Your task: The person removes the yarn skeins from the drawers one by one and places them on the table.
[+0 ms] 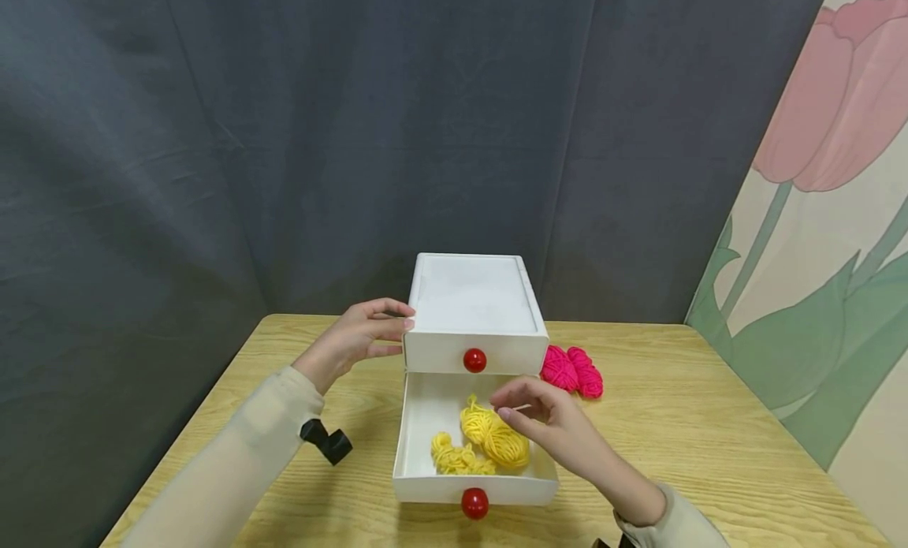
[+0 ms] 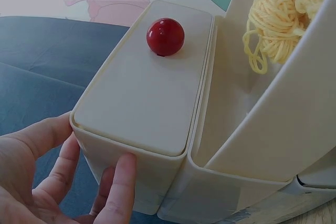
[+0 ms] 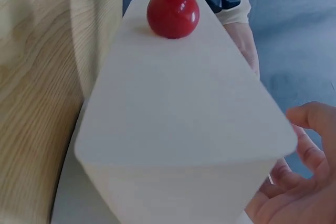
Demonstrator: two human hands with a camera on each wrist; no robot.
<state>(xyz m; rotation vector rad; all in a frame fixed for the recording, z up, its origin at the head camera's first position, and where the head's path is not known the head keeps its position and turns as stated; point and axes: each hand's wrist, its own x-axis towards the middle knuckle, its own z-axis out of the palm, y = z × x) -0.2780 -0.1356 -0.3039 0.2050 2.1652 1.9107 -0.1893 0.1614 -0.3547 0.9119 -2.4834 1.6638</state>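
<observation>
A small white drawer cabinet stands on the table, its lower drawer pulled out and its upper drawer pushed in. Each drawer front has a round red knob. Inside the lower drawer lie a skein of yellow yarn and a smaller yellow yarn bundle. My left hand touches the cabinet's left side with its fingertips, the fingers spread. Above the right part of the lower drawer hovers my right hand, fingers loosely bent; no yarn shows in its grasp.
Bright pink yarn lies on the wooden table just right of the cabinet. A dark grey curtain hangs behind the table. On the right is a wall painted with tulips.
</observation>
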